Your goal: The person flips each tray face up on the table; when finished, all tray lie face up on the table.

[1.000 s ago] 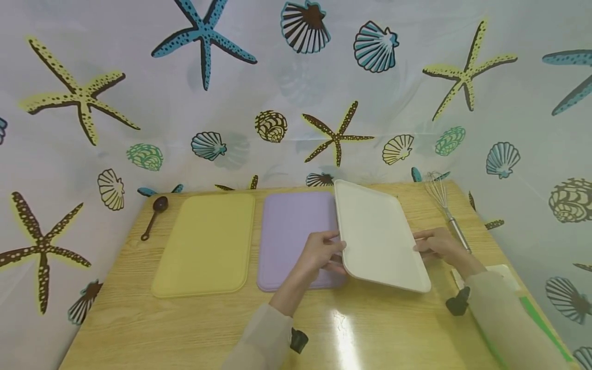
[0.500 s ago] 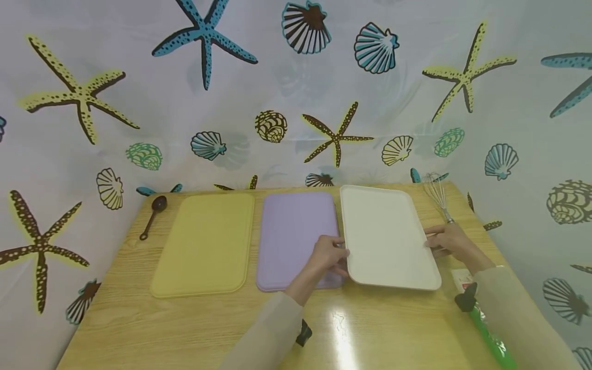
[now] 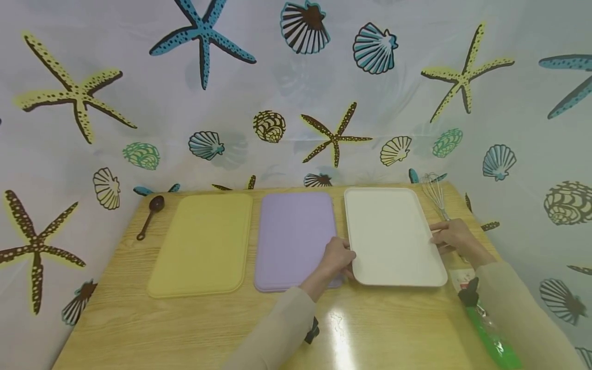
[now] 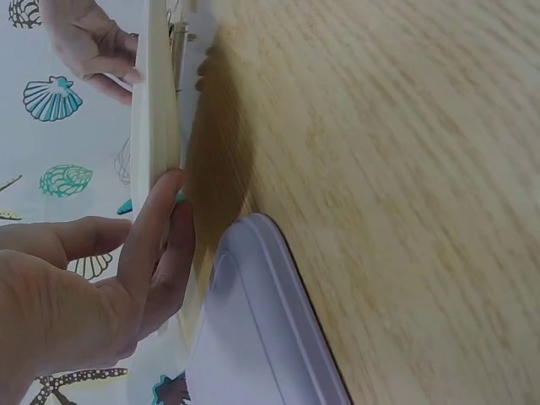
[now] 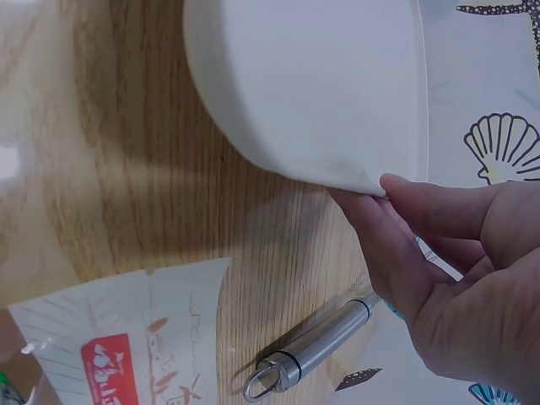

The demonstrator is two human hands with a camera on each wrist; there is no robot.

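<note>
A white rectangular tray with a low rim is held at both long sides, close over the wooden table. My left hand pinches its left edge, thumb on the rim and fingers beneath. At the right edge, my right hand grips the rim between thumb and fingers, as the right wrist view shows. A shadow lies under the tray in the left wrist view. The purple tray lies flat just left of it, partly behind my left hand.
A yellow tray lies farther left, with a dark brown spoon beside it. Close to my right hand lies a metal whisk. A green and white plastic package sits at the front right, partly under my sleeve. A patterned curtain hangs behind.
The white tray has moved right, off the purple tray, and gone from tilted to nearly level and lower. Both hands have moved right with it, keeping their hold.
</note>
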